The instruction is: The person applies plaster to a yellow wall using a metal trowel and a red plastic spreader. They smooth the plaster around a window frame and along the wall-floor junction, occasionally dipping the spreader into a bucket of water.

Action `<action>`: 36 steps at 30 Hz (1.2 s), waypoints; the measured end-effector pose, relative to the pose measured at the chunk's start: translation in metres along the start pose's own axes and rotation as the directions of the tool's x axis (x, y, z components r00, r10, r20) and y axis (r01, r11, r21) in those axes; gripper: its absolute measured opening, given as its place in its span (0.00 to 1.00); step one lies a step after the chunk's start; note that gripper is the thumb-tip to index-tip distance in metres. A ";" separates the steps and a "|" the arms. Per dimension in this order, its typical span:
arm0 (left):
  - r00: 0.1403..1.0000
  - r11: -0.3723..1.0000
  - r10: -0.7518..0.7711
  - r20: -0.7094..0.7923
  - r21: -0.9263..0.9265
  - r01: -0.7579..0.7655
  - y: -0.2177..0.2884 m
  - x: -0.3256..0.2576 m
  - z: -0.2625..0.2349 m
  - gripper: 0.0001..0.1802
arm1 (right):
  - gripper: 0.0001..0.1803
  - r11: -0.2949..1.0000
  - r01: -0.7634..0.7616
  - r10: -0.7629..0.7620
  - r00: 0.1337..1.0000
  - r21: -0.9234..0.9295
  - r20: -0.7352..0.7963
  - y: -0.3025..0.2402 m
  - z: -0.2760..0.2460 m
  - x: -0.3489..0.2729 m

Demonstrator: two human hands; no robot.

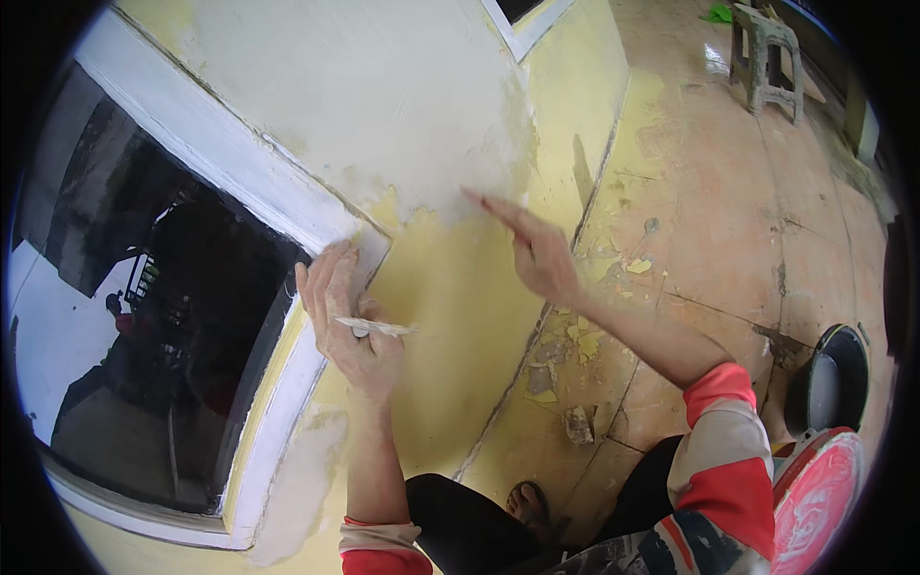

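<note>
The left hand [347,321] lies flat against the yellow wall [460,316] beside the white window frame [278,206], fingers together and pointing up, with a thin putty-smeared scraper blade [376,328] pinned under the thumb and jutting rightward. The right hand [535,251] is loosely spread, its fingertips touching the white putty patch [383,105]

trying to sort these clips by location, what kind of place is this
Probably a house under repair or repainting. A yellow wall carries a fresh white filler patch beside a white window frame, paint flakes litter the tiled floor, and the left hand holds a putty knife.
</note>
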State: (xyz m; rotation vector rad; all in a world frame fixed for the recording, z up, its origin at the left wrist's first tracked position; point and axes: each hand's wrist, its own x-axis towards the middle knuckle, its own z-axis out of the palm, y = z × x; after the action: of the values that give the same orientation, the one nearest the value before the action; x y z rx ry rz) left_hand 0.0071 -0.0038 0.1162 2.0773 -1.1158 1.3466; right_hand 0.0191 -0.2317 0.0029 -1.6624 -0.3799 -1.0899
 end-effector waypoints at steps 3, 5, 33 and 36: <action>0.996 0.992 -0.083 -0.034 -0.101 0.079 0.005 0.004 0.001 0.30 | 0.32 0.922 -0.375 0.344 0.907 -0.097 -0.242 0.054 -0.043 0.098; 0.975 0.953 -0.219 -0.028 -0.220 0.208 0.012 0.002 0.011 0.29 | 0.32 0.863 -0.500 0.503 0.841 0.065 -0.198 0.089 -0.077 0.135; 0.974 0.973 -0.218 -0.060 -0.089 0.212 0.006 0.004 0.010 0.32 | 0.31 0.767 -0.499 0.616 0.747 0.403 -0.249 0.098 -0.081 0.107; 0.961 0.946 -0.271 -0.053 -0.197 0.256 0.012 0.008 0.009 0.33 | 0.29 0.816 -0.538 0.577 0.730 0.212 -0.367 0.121 -0.095 0.154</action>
State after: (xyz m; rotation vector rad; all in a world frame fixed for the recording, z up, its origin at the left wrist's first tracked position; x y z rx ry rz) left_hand 0.0044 -0.0208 0.1186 1.9370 -0.8592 1.1372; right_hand 0.1420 -0.4026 0.0575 -1.2798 0.3415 -0.9055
